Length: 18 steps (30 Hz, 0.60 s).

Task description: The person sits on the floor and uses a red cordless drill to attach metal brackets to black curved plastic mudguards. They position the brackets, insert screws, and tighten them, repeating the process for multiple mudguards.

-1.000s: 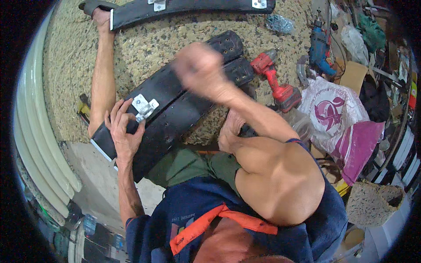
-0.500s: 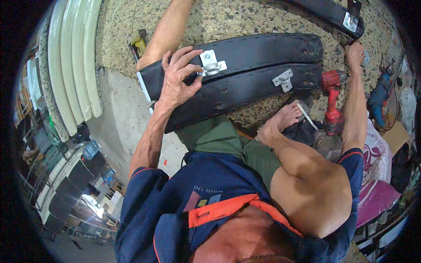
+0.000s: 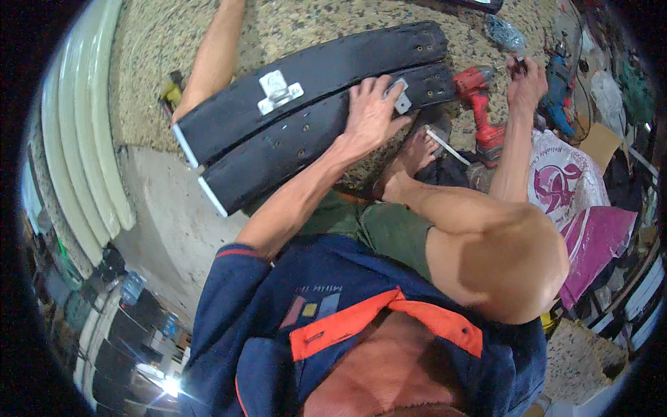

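Observation:
Two long black curved panels [image 3: 278, 149] lie side by side on the speckled stone floor in front of me. A metal bracket [image 3: 279, 92] sits on the far panel. My left hand [image 3: 372, 115] lies flat, fingers spread, on the near panel's right end and presses on a second metal bracket [image 3: 402, 99]. My right hand [image 3: 526, 83] is raised further right, beyond the red cordless drill [image 3: 481, 111]. Its fingertips pinch a small dark part [image 3: 520, 62] that I cannot make out.
A blue power drill [image 3: 560, 76] and a pink and white bag [image 3: 564, 182] lie at the right, a clear bag of small parts [image 3: 504, 32] above. My bare foot [image 3: 415, 151] rests by the panels. White curved panels [image 3: 76, 146] stack at the left, a yellow tool [image 3: 171, 90] near them.
My left hand has slid from the left bracket along the panels to the right bracket. My right hand stays raised at the right, past the red drill. The view has swung.

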### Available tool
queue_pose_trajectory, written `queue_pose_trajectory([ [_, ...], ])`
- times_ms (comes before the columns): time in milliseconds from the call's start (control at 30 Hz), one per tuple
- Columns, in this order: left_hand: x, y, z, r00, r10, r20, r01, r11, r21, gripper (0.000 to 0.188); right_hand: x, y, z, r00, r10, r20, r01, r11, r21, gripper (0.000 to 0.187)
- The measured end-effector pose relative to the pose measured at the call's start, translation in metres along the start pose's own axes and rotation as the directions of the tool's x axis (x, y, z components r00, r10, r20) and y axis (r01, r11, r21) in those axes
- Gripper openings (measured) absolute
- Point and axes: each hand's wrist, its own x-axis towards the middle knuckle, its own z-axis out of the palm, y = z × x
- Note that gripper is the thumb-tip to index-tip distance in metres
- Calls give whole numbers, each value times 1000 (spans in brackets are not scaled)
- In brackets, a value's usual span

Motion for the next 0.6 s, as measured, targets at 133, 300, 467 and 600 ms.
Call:
queue_pose_trajectory([
  [133,17,-10,21,999,37,-30,-34,996,86,39,-60,-34,-18,901,427,79,-427,839,336,29],
  [300,-31,-18,-57,1000,11,-7,-11,1000,3,37,-63,-87,-83,908,412,70,-410,847,338,26],
  [467,-105,-57,-170,994,-37,107,29,997,76,45,-55,-227,-165,987,155,-35,-149,980,128,35],
  [600,-130,-69,-181,993,-74,-87,76,997,14,41,-113,-343,-164,926,-336,172,366,684,-631,36],
])
